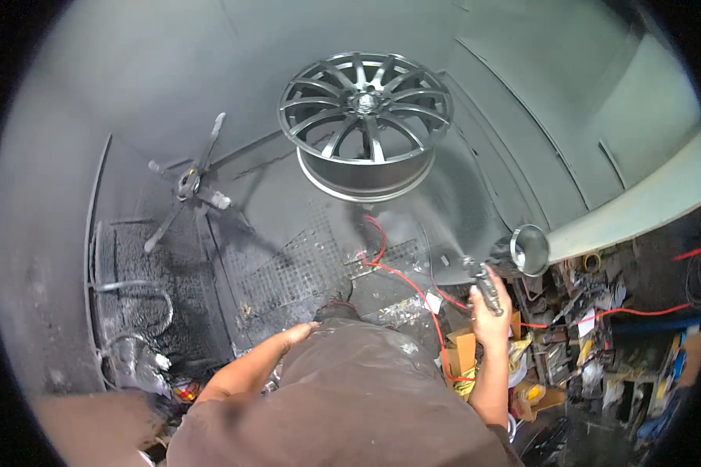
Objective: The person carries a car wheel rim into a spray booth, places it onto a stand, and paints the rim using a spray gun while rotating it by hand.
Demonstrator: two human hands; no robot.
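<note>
A grey multi-spoke car wheel rim (377,152) is held up face-on in front of me, its support mostly hidden beneath it. My right hand (492,307) is closed around the handle of a spray gun (484,284) with a round metal cup (530,251) at its side. A faint mist trails from the nozzle toward the rim, which the gun does not touch. My left hand (299,333) lies against the front of my dark shirt, apart from the rim; its fingers are largely hidden.
A red hose (403,274) loops across the floor by a metal grate (288,272). To the left stands a four-armed stand (188,184) with pale-tipped arms. Grey booth walls surround the rim. Cardboard (461,350) and cluttered scraps (592,373) pile up at the right.
</note>
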